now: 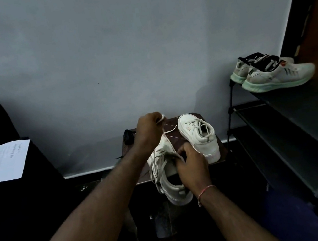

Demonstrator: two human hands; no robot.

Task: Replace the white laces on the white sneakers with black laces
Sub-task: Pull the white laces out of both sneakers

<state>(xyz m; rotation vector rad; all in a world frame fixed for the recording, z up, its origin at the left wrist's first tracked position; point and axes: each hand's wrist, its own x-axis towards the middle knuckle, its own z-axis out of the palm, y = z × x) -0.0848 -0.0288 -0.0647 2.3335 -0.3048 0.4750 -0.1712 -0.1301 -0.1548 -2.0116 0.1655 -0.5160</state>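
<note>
- Sneaker 1 [171, 187] overhangs the stool's [126, 150] front edge; the right hand [192, 166] grips its upper, fingers curled by the eyelets.
- Its white lace [156, 167] hangs in loose loops, so unthreading looks underway.
- Left hand [150, 130] pinches the lace end, raised; next, draw it clear.
- Behind: sneaker 2 [198, 135], laced white; black laces [129, 136].

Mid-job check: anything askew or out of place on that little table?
The near sneaker hangs heel-first over the table's front edge, steadied by the right hand; the left hand pinches its white lace. Nothing else stands out.
</note>
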